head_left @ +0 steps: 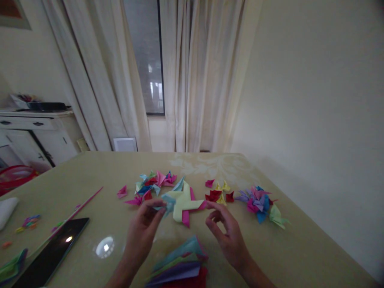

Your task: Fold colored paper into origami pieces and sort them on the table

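A pale green and pink folded paper pinwheel lies on the table beyond and between my hands. Pinched between thumb and fingers, a light blue piece of folded paper is in my left hand; it is blurred and overlaps the pinwheel's left side. My right hand holds nothing, its thumb and index finger apart. The index fingertip is at the pinwheel's pink right tip; I cannot tell whether they touch. Below both hands lies a fanned stack of coloured paper sheets, blue, green, purple and red.
Folded paper piles lie behind; small red and yellow pieces and a colourful cluster sit rightward. At left are a black tablet, a long pink and green stick and small coloured bits. A wall borders the right.
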`<state>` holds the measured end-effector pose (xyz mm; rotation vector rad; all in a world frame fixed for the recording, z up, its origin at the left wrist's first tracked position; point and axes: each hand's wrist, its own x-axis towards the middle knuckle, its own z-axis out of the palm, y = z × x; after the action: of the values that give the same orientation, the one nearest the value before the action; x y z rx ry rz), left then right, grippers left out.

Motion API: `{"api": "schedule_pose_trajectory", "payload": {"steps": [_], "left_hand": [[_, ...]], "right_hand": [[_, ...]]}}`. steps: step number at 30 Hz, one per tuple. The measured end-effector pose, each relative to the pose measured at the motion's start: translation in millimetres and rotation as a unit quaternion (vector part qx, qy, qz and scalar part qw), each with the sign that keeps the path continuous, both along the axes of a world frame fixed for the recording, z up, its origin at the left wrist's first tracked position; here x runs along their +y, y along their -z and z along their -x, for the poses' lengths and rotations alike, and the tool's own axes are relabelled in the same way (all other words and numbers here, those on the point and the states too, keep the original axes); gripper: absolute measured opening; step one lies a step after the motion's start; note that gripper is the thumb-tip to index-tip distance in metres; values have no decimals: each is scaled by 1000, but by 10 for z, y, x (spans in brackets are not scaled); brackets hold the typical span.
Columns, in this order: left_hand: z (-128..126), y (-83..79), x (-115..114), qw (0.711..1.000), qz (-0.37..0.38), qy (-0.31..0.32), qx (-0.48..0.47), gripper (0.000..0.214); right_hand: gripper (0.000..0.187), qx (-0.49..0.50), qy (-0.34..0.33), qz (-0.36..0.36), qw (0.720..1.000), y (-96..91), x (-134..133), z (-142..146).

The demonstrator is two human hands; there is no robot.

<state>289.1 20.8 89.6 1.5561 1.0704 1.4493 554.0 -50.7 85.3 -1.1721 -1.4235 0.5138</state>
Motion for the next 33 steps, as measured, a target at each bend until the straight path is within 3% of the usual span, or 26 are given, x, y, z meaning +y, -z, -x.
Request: {"api": "schedule_pose_trajectory", "payload": {"steps": [2,4,7,9,12,14,16,18,19,23,26,29,33], "left_hand": [[-263,57,-214,993,27,111,6,27],[-431,97,-380,982,42,182,18,24],[-464,124,-416,977,52,200,42,26],[-337,140,-269,985,29,150,83,30],[38,201,123,983,-55,-32,174,40],[343,275,388,948,-76,-152,271,46],[610,372,577,899,-35,-222,376,53],[782,467,670,870,20,-222,441,50],[826,505,688,868,37,-204,451,46],[806,541,662,908,38,-141,393,38],[688,438,590,936,33,-135,323,38],[481,273,450,967,-14,-96,234,35],[46,95,123,990,-26,93,99,24]], "right_hand": [[44,24,-65,36,997,-19,-39,130],[34,23,-99,53,993,-24,-58,184],[26,0,-86,38,996,-26,-49,140],[28,0,-46,19,999,-41,-12,20],[32,-5,97,-20,995,-72,83,-334],[36,-31,227,-51,972,-69,151,-670],[42,-76,315,-70,944,-34,203,-1025],[47,-129,363,-74,920,17,228,-1331],[50,-151,382,-75,909,39,232,-1447],[49,-184,429,-90,880,48,211,-1575],[40,-188,393,-124,892,-8,196,-1316],[32,-173,287,-121,934,-39,170,-859],[32,-76,50,6,996,1,88,-248]]}}
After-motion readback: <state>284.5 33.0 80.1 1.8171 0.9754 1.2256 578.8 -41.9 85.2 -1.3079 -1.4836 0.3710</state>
